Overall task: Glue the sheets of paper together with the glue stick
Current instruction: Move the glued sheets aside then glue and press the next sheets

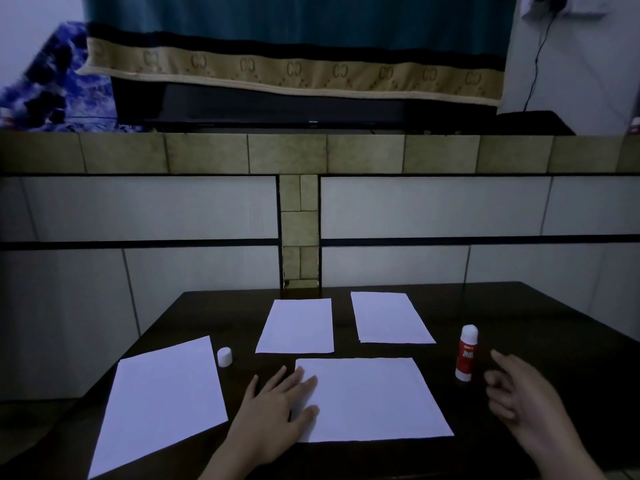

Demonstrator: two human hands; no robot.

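The nearest sheet (pixel 372 398) lies flat on the dark table (pixel 519 306), and everything else is best placed from it. The left hand (pixel 273 407) rests on its left edge, fingers straight and spread, pressing the paper down without gripping it. To the right of this sheet the right hand (pixel 519 393) hovers with loosely curled fingers, grasping nothing. The glue stick (pixel 465 353) stands upright just beyond the sheet's right far corner, near that hand but apart from it.

The stick appears uncapped, since a small white cap (pixel 224 356) stands off the sheet's left far corner. It is tall and narrow, so a careless reach by the right hand could knock it over and smear glue on the table. Left open long, the glue may also dry out.

A larger sheet (pixel 159 400) lies to the left, partly overhanging the table's near edge. The left forearm could brush it and send it off the table.

Beyond the nearest sheet lie two smaller sheets, one (pixel 296 325) behind its left half and one (pixel 391 317) behind its right half. If the left hand lifts while glue is rubbed on, the paper may slide or wrinkle, and the sheets could then bond out of line.
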